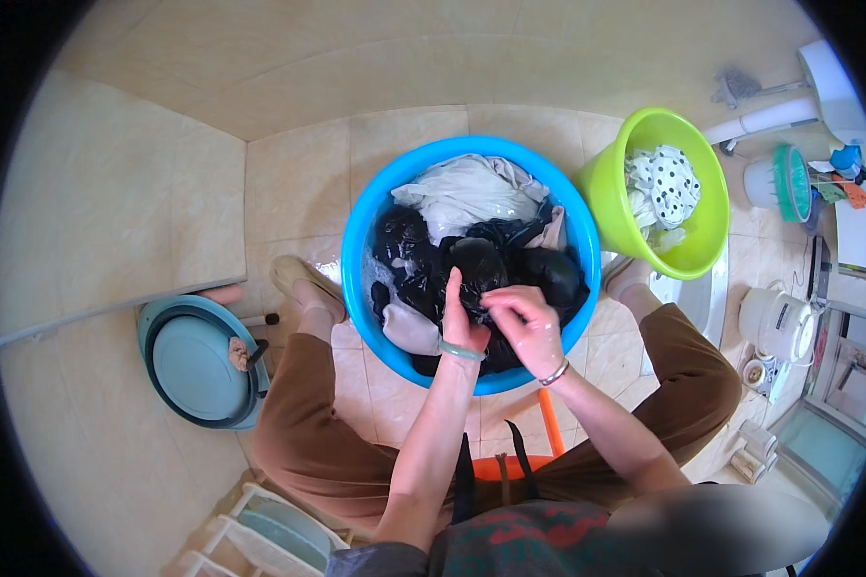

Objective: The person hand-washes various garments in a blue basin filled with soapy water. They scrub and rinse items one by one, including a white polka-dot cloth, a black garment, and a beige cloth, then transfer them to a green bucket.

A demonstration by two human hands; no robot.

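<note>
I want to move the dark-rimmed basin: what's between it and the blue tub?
In the head view, the left leg, its slipper and a dark-tipped rod lie between basin and tub.

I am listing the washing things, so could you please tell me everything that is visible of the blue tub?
The blue tub is round, wide and open, with a thick smooth rim; it looks plastic. It stands on the tiled floor between the person's feet, full of wet-looking dark and pale clothes. The left hand and right hand are over it. A lime-green bucket stands close at its right.
</note>
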